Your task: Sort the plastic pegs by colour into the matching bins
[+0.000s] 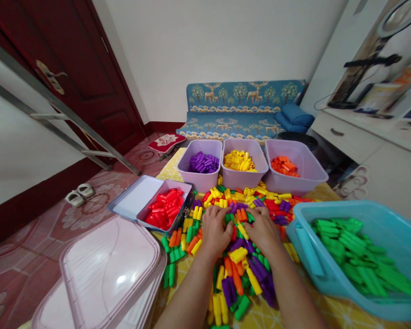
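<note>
Both hands reach into a mixed pile of small tube-shaped plastic building pieces [238, 253] in red, orange, yellow, green and purple. My left hand [215, 228] rests on the pile, thumb and index finger apart, with a green piece [229, 218] between them. Opposite it, my right hand [262, 227] lies with fingers spread, its thumb close to a yellow piece [242, 230]. An orange piece [241, 214] sits in the gap between the hands. Some fingertips are hidden among the pieces, and neither hand visibly lifts anything.
Behind the pile stand lilac bins of purple [182, 170], yellow [245, 177] and orange pieces [315, 171]. A hinged box [132, 196] of red pieces is left; a blue tub [329, 285] of green ones is right. Lids [109, 265] lie at front left.
</note>
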Motion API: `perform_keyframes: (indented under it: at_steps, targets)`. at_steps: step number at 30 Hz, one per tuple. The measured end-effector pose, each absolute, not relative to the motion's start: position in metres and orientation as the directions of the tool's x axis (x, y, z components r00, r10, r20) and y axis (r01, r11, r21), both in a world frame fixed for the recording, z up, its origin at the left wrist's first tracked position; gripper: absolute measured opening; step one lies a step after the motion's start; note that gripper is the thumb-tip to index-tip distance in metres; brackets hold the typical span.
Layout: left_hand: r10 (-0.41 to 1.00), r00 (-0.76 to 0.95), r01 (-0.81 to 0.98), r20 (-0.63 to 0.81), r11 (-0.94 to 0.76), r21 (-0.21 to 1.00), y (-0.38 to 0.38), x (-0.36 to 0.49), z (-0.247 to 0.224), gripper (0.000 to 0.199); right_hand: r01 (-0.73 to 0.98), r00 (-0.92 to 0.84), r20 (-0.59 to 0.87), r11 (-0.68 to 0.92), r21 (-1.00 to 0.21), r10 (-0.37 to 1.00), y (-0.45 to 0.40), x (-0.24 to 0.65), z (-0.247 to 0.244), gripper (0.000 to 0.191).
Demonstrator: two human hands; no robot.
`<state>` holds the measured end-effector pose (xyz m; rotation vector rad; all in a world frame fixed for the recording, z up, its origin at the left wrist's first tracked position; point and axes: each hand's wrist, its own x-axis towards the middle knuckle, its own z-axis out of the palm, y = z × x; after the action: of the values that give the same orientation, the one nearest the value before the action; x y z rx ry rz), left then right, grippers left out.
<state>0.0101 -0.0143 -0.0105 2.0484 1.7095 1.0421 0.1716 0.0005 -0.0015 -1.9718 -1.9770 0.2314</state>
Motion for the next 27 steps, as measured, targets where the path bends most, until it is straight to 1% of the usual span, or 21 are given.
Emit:
perform_keyframes:
  at_steps: [3, 5, 8, 10, 14, 17, 20, 22, 24, 27]
  targets:
    - [0.936, 0.032, 0.748, 0.351, -0.255, 0.613, -0.015, 0.010, -0.011, 0.034, 0.939, -0.002, 0.129, 0.046, -0.342, 0.992, -0.001, 0.171, -0.003, 0.044]
    - [0.932, 0.037, 0.748, 0.360, -0.265, 0.609, -0.014, 0.010, -0.012, 0.031, 0.931, -0.027, 0.141, 0.076, -0.356, 0.990, -0.002, 0.170, -0.002, 0.042]
    - [0.919, 0.033, 0.720, 0.393, -0.295, 0.628, -0.014, 0.010, -0.013, 0.027, 0.902, -0.056, 0.149, 0.114, -0.416, 0.987, -0.003, 0.169, 0.002, 0.033]
    - [0.905, 0.031, 0.670, 0.424, -0.334, 0.663, -0.014, 0.010, -0.014, 0.024, 0.860, -0.082, 0.137, 0.139, -0.490, 0.987, -0.003, 0.169, 0.007, 0.027]
    - [0.889, -0.031, 0.472, 0.457, -0.390, 0.791, -0.015, 0.013, -0.014, 0.014, 0.695, -0.107, 0.137, 0.173, -0.698, 0.985, -0.004, 0.165, 0.017, 0.024]
    - [0.903, -0.097, 0.339, 0.418, -0.365, 0.867, -0.016, 0.014, -0.014, 0.013, 0.578, -0.077, 0.158, 0.173, -0.798, 0.984, -0.005, 0.162, 0.019, 0.024]
    - [0.912, -0.121, 0.303, 0.393, -0.343, 0.889, -0.017, 0.015, -0.014, 0.016, 0.424, -0.045, 0.162, 0.166, -0.890, 0.986, -0.005, 0.161, 0.018, 0.025]
    - [0.914, -0.137, 0.304, 0.383, -0.329, 0.894, -0.017, 0.015, -0.014, 0.017, 0.300, 0.009, 0.151, 0.142, -0.943, 0.988, -0.005, 0.162, 0.018, 0.026]
    - [0.915, -0.155, 0.306, 0.373, -0.315, 0.898, -0.017, 0.015, -0.014, 0.018, 0.186, 0.060, 0.123, 0.110, -0.976, 0.991, -0.006, 0.164, 0.021, 0.028]
    - [0.918, -0.168, 0.309, 0.359, -0.297, 0.903, -0.017, 0.015, -0.014, 0.018, 0.068, 0.143, 0.105, 0.096, -0.993, 0.984, -0.009, 0.166, 0.029, 0.025]
